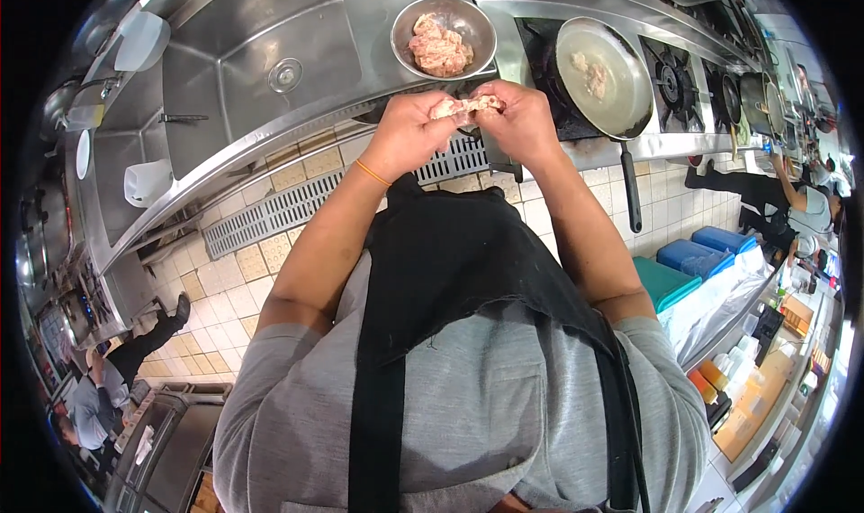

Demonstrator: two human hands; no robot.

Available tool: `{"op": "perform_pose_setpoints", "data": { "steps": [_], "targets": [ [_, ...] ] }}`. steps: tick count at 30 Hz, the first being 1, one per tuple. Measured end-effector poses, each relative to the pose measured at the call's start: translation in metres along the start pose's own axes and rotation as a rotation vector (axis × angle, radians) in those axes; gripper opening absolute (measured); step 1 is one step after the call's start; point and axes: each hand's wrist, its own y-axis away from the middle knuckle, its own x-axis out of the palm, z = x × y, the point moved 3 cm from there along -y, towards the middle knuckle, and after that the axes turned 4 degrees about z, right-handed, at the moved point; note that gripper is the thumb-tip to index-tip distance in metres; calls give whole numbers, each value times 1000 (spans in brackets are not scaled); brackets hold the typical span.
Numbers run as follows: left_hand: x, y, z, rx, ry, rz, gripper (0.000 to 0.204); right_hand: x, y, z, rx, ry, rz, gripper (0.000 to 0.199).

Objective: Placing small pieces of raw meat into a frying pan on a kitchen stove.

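Between my two hands is a piece of pale pink raw meat (466, 107), pinched at both ends. My left hand (409, 133) grips its left end and my right hand (522, 124) its right end, fingers closed. Just beyond them a steel bowl (486, 38) stands on the counter, holding a heap of the same raw meat (439, 47). To the right of my hands, a frying pan (623, 90) sits on a burner with its black handle toward me. A few pale pieces of meat (591, 75) lie in its cloudy, light liquid or oil.
A steel sink (234, 72) with a round drain spans the left, with white plastic jugs (147, 183) beside it. Another burner (673, 85) is right of the pan. Lidded green and blue bins (664, 283) stand behind right. Other people (801, 202) work at both far sides.
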Motion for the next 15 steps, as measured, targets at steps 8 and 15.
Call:
{"op": "perform_pose_setpoints", "data": {
  "steps": [8,15],
  "targets": [
    [-7,3,-6,7,31,-32,14,3,-11,-6,57,-71,-26,18],
    [-12,2,-10,25,2,-74,13,0,-16,-5,90,-186,-49,19]
  ]
}}
